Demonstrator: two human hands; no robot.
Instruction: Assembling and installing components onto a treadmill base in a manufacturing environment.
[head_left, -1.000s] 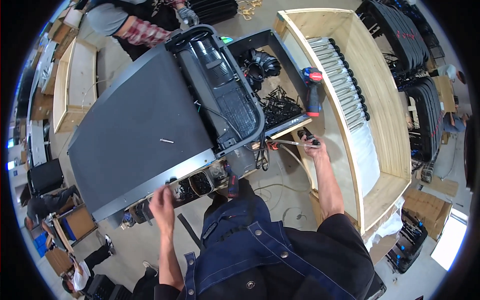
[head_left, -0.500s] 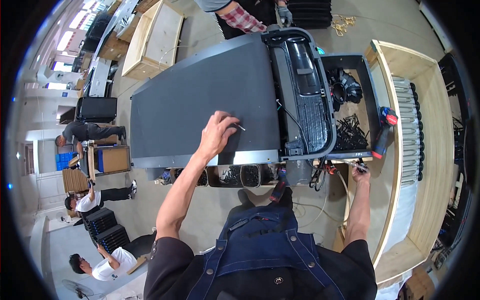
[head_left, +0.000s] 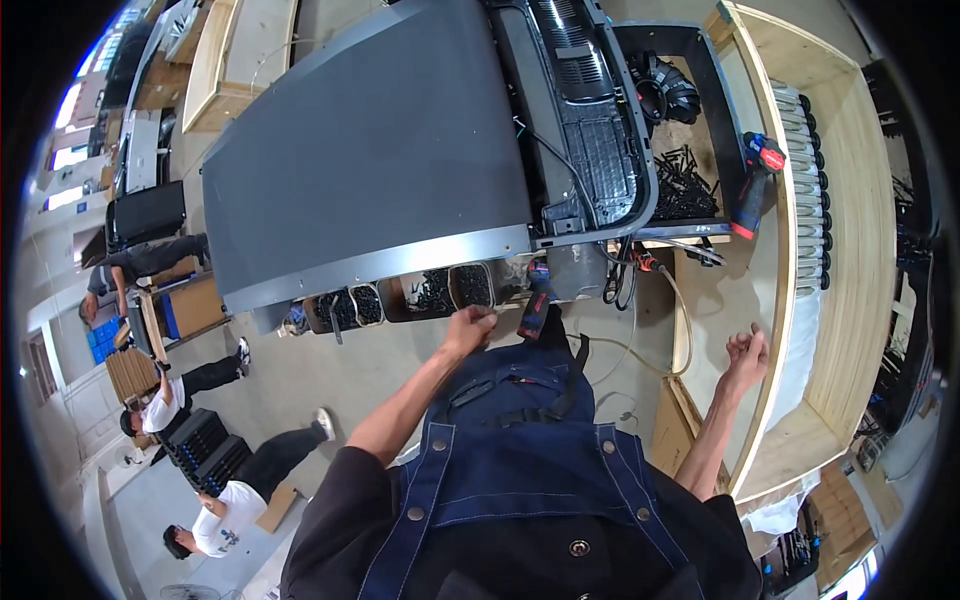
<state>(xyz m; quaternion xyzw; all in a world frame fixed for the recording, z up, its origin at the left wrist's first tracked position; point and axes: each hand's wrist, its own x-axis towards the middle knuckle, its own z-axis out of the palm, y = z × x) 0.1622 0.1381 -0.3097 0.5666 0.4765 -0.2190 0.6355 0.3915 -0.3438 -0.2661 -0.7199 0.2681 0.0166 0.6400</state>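
My left hand is closed, thumb and fingers pressed together beside the bins of black screws; anything inside it is hidden. Over by the wooden crate, my right hand is held up with its fingers curled in, and I cannot see what they hold, if anything. A treadmill with a dark belt and an uncovered motor bay lies across in front of me. An air tool with a red hose fitting rests at its near right edge, apart from both hands.
A red-and-black cordless driver leans by the crate; another driver hangs before my waist. A tray of black bolts is beyond the motor bay. A yellow hose loops down. Co-workers are at the left.
My left hand has come off the belt, back toward the bins. My right hand has let go of the air tool and moved down toward the crate. The treadmill sits higher in view.
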